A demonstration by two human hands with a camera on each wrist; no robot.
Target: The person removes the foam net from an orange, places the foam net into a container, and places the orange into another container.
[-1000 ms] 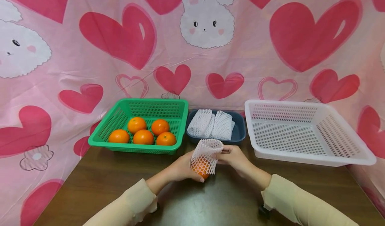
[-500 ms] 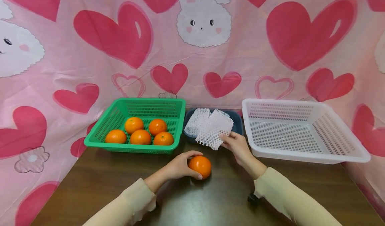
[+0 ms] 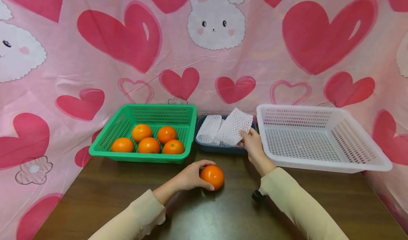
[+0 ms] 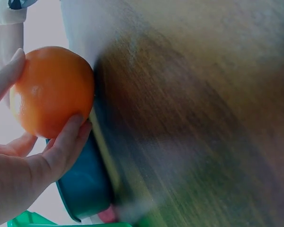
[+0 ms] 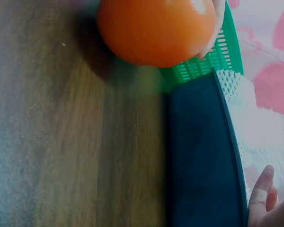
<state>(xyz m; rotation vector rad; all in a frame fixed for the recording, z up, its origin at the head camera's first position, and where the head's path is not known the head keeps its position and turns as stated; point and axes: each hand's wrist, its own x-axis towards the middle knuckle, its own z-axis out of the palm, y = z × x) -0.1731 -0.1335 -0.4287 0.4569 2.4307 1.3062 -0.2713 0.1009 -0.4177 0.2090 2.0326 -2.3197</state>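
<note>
My left hand [image 3: 188,177] grips a bare orange [image 3: 213,177] on the table, the thumb at its near side and the fingers curled around its far side. In the left wrist view the same orange [image 4: 53,92] sits between thumb and fingers. Over the dark blue tray [image 3: 223,149], my right hand [image 3: 255,146] pinches a white foam net sleeve [image 3: 236,126] by its lower right edge. The sleeve tilts up above the tray's back rim. Another folded foam net sleeve [image 3: 208,128] lies at the tray's left. The right wrist view shows only part of the right hand [image 5: 274,208].
A green basket [image 3: 143,157] with several oranges [image 3: 149,145] stands left of the tray. To its right is a white perforated basket [image 3: 302,144]. A pink patterned cloth [image 3: 267,38] hangs behind. The brown table [image 3: 216,218] extends toward me.
The foam net sleeve, around the orange at first, has come off it. My right hand has carried the sleeve back and up over the tray. My left hand stays on the orange.
</note>
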